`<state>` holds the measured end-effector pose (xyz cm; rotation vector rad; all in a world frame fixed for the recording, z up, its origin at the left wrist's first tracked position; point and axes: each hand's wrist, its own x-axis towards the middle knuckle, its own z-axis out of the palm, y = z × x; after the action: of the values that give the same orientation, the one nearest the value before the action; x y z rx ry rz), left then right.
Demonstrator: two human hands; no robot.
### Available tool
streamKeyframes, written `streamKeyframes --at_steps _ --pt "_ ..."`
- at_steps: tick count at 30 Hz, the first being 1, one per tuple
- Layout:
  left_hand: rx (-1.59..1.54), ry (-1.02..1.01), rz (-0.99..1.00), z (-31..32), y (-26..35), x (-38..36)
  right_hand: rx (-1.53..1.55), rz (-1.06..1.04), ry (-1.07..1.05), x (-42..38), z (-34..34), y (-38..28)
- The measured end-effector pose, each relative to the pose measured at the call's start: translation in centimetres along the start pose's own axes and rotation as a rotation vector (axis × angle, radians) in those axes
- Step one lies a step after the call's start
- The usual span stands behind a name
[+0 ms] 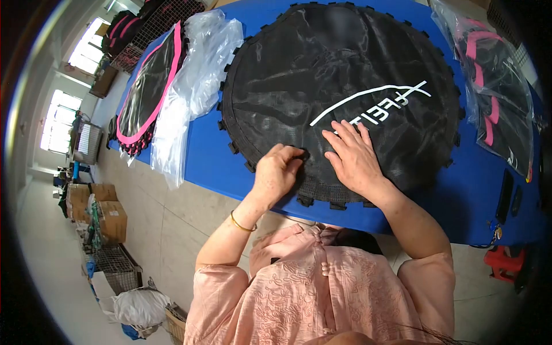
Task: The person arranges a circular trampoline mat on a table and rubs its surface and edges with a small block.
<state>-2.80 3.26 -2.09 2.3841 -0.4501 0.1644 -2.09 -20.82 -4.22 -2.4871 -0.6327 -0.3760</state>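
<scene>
A large round black trampoline mat (270, 75) lies spread on the blue table, with small black tabs around its rim and a white curved line with lettering on it. My left hand (279, 171) is on the near left part of the mat, thumb and fingers drawn together in a pinch. Whatever is between those fingertips is too small to make out. Flat on the mat beside the white lettering rests my right hand (353, 158), its fingers stretched out and holding nothing.
Left on the blue table (213, 184) are a black mat with a pink border (150, 86) and clear plastic bags (198, 75). To the right lie bagged black-and-pink pieces (497, 92) and a dark phone-like object (505, 195). Cardboard boxes (109, 218) and a red stool (503, 261) stand on the floor.
</scene>
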Motion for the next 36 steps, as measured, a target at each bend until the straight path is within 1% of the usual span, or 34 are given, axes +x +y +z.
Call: streamKeyframes --at_steps 2,3,4,6,7,9,10,12,14,15,16,18,20,21,22,25,26,28,29,30,32,36 --pt "0.073 0.081 0.01 -1.1 -1.5 0.1 0.002 0.003 -0.012 0.0 0.0 0.1" --pt "-0.007 0.095 -0.121 -1.7 -2.1 0.1 0.003 0.005 -0.023 -0.1 0.0 0.0" --pt "0.01 0.073 -0.206 -2.7 -2.1 0.2 0.006 0.009 -0.022 -0.2 0.1 0.1" --pt "-0.05 0.069 -0.281 -3.3 -2.8 0.2 0.002 0.008 -0.027 -0.2 0.1 0.1" --pt "-0.049 0.066 -0.28 -3.3 -2.6 0.1 0.003 0.01 -0.027 -0.2 0.1 0.1" --pt "0.041 0.07 -0.164 -2.7 -1.6 -0.4 -0.006 0.007 -0.03 -0.2 0.2 0.1" --pt "0.017 0.066 -0.111 -2.0 -1.0 -0.6 -0.006 0.008 -0.032 -0.2 0.2 0.1" --pt "-0.028 -0.014 -0.032 -0.5 0.1 -1.1 -0.043 0.014 -0.061 -0.1 0.3 0.1" --pt "-0.048 -0.012 0.087 1.2 1.6 -1.6 -0.043 0.012 -0.055 -0.2 0.6 0.3" --pt "-0.066 -0.013 0.076 1.7 2.5 -1.8 -0.043 0.01 -0.047 -0.2 0.7 0.4" --pt "-0.021 -0.033 0.049 1.9 3.3 -1.9 -0.043 0.009 -0.048 -0.2 0.7 0.4" --pt "-0.022 -0.046 0.053 1.6 3.0 -1.7 -0.04 0.0 -0.038 -0.2 0.7 0.4" --pt "-0.024 -0.014 0.064 1.0 1.5 -1.1 -0.043 -0.002 -0.042 -0.2 0.6 0.4" --pt "0.027 -0.002 0.038 0.4 1.1 -0.7 -0.046 -0.005 -0.046 -0.1 0.6 0.4" --pt "0.045 0.006 -0.048 -0.3 0.9 -0.6 -0.044 -0.003 -0.044 -0.2 0.6 0.4" --pt "0.006 0.011 -0.109 -1.7 0.7 -0.5 -0.064 -0.003 -0.047 -0.1 0.6 0.4" --pt "0.006 0.008 -0.108 -1.5 0.7 -0.8 -0.047 0.002 -0.048 -0.1 0.5 0.2" --pt "-0.012 -0.001 -0.03 -0.8 1.0 -1.2 -0.03 0.007 -0.051 -0.2 0.5 0.1" --pt "-0.012 -0.019 -0.049 -0.4 1.5 -1.4 -0.037 0.005 -0.045 -0.1 0.5 0.2" --pt "-0.002 0.0 0.01 0.1 2.1 -1.4 -0.042 0.001 -0.041 -0.1 0.6 0.2" --pt "-0.045 -0.031 0.088 2.0 1.9 -1.4 -0.04 -0.005 -0.036 -0.2 0.7 0.3" --pt "-0.047 -0.087 0.071 2.6 3.8 -1.4 -0.034 -0.008 -0.028 -0.2 0.6 0.3"
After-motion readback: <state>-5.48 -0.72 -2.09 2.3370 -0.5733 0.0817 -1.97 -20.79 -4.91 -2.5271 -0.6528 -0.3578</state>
